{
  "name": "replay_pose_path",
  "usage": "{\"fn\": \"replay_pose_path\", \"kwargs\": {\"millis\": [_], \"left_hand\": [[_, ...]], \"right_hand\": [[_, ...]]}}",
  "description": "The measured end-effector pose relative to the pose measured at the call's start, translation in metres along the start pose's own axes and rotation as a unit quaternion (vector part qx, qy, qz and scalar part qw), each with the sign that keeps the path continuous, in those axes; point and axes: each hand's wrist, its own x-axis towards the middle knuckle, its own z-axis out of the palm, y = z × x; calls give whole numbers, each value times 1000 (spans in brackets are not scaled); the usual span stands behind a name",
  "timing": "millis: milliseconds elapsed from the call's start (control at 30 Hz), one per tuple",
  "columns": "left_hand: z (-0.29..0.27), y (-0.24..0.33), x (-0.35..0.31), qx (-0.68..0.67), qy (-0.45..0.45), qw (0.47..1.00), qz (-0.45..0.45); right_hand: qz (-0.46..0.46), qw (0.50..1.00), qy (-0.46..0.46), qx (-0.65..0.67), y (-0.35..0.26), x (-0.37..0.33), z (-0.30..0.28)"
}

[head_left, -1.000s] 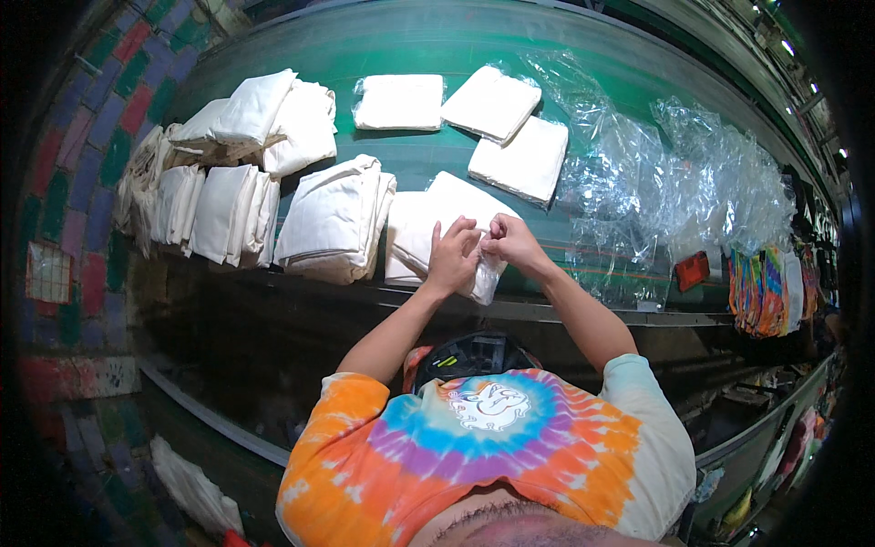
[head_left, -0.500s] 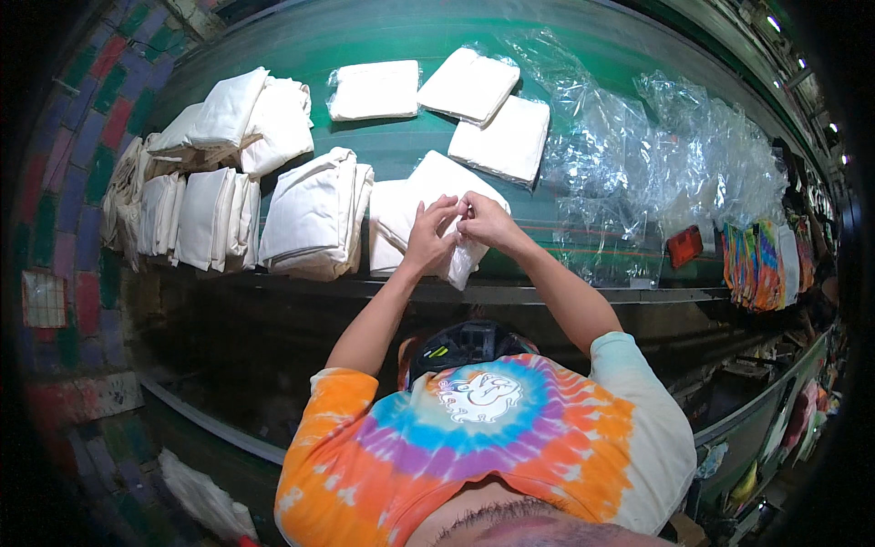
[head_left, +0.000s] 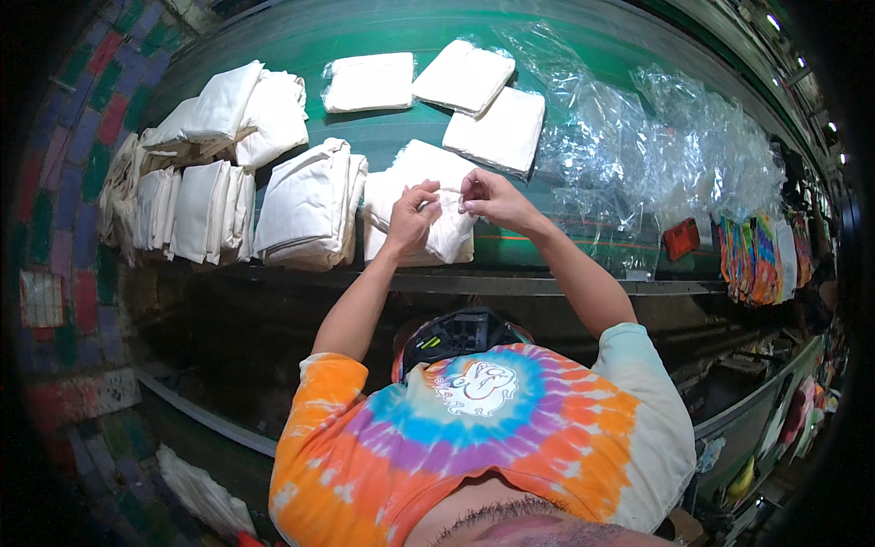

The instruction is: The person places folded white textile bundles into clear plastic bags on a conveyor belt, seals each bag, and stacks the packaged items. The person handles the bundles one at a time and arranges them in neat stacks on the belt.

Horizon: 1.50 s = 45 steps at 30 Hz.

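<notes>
A folded white cloth [head_left: 428, 162], apparently in a clear plastic bag, lies near the table's front edge, on top of more folded white cloth. My left hand [head_left: 412, 219] rests at its near left side, fingers apart and partly bent. My right hand [head_left: 497, 202] is at its right side, with the fingers curled in and the fingertips close together. Whatever those fingertips pinch is too small to make out. Beyond my hands lie a flat white packet [head_left: 369, 82] and two overlapping white packets, one farther back [head_left: 463, 77] and one nearer [head_left: 497, 130].
Stacks of folded white cloth stand on the left, one close by [head_left: 305, 208] and others farther left [head_left: 214, 210]. Loose clear plastic bags [head_left: 606, 150] cover the right of the green table [head_left: 365, 32]. A red object [head_left: 680, 239] and tie-dyed cloth [head_left: 752, 260] lie beyond them.
My hands have moved apart; the right fingers have lifted away from the left hand. The near corner of the bagged cloth, which hung toward me, now lies flatter on the cloth below.
</notes>
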Motion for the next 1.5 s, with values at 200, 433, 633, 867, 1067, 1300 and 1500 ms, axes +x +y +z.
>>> {"fn": "replay_pose_path", "kwargs": {"millis": [200, 433, 633, 867, 1067, 1300, 1500], "left_hand": [[14, 24, 1, 192, 16, 975, 110], [37, 48, 10, 280, 97, 932, 210], [27, 31, 20, -7, 161, 981, -110], [6, 46, 21, 86, 195, 976, 49], [24, 100, -23, 39, -12, 998, 56], [21, 118, -22, -117, -40, 989, -77], [10, 123, -17, -213, 89, 968, -103]], "right_hand": [[18, 997, 76, -6, 16, -19, -13], [-11, 998, 68, -3, 10, -25, -6], [-33, 999, 30, 17, 8, -42, 2], [-17, 998, 58, 19, 6, -55, 0], [-41, 992, 112, 47, 2, -54, 7], [-95, 985, 139, 46, -14, -41, 20], [-159, 975, 148, -45, -21, -38, 22]]}}
